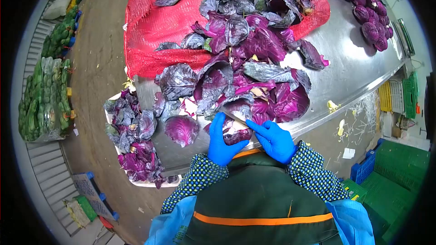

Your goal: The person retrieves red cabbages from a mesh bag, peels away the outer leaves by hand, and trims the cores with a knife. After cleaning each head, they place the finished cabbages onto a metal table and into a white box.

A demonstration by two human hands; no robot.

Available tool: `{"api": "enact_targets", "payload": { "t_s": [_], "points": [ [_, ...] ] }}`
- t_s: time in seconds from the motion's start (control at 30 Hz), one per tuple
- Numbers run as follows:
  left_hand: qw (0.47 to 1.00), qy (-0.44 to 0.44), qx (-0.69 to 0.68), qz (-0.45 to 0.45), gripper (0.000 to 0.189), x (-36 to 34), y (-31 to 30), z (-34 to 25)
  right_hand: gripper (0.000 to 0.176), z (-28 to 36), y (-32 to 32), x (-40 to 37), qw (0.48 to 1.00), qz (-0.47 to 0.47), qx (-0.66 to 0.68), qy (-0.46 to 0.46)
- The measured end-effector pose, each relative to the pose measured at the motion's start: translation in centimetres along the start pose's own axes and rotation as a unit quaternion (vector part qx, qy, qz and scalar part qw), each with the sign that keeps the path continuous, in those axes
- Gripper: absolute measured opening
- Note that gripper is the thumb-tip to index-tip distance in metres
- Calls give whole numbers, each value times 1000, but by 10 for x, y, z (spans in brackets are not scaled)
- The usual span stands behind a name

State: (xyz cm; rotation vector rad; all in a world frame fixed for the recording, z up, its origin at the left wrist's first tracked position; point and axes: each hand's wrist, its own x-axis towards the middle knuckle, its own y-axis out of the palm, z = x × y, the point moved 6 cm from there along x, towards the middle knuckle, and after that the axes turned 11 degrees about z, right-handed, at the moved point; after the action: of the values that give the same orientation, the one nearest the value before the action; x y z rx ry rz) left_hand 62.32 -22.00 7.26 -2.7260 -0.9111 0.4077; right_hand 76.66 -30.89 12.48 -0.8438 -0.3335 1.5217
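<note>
My left hand point(222, 144), in a blue glove, is curved around the near left side of a red cabbage point(237, 135) at the table's front edge. Part of the cabbage shows a pale cut face. In my gloved right hand point(275, 142) is a knife point(235, 117), its blade pointing left across the top of the cabbage. Loose purple outer leaves point(220, 81) are heaped just beyond both hands. One rounded red cabbage leaf point(181, 130) lies left of my left hand.
A red mesh sack point(150, 36) full of dark leaves covers the metal table's point(329, 88) far side. Whole red cabbages point(363, 0) are piled at the far right. A white bin point(141, 184) of leaves stands at the left. Green crates point(402, 163) are stacked at the right.
</note>
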Motion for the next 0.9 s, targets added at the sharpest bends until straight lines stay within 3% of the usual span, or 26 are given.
{"api": "enact_targets", "payload": {
  "t_s": [0.13,0.23,0.37,0.43,0.47,0.5,0.6,0.63,0.7,0.77,0.8,0.83,0.9],
  "points": [
    [1000,14,-26,3,102,8,2,-10,43,-5,5,6,998,21,-57,-6],
    [999,28,19,-18,98,13,6,-9,42,-6,-1,14,996,-16,-87,24],
    [999,6,28,-32,94,23,6,-4,40,-27,-5,32,996,-16,-34,85],
    [994,56,89,-4,93,26,11,-14,40,-55,3,44,990,9,43,133],
    [987,44,157,-15,92,19,12,-22,43,-80,8,47,991,-4,72,108],
    [991,45,125,-17,93,15,12,-19,43,-88,14,50,992,-9,70,105],
    [994,72,84,-20,93,3,10,-6,49,-75,30,36,934,-65,342,82],
    [996,84,31,5,93,5,6,-2,49,-74,27,38,935,-62,340,78],
    [995,98,-13,25,93,1,-8,1,36,-80,22,42,951,-51,260,157],
    [938,48,-337,69,98,-12,-25,-10,25,-81,7,40,870,-71,434,223],
    [948,107,-285,94,102,-17,-37,-20,18,-77,-2,42,853,-100,470,204],
    [929,110,-338,99,105,-21,-43,-32,16,-71,-13,43,837,-127,501,182],
    [906,142,-382,112,108,-13,-53,-58,15,-53,-22,48,833,-88,507,204]
  ]
}}
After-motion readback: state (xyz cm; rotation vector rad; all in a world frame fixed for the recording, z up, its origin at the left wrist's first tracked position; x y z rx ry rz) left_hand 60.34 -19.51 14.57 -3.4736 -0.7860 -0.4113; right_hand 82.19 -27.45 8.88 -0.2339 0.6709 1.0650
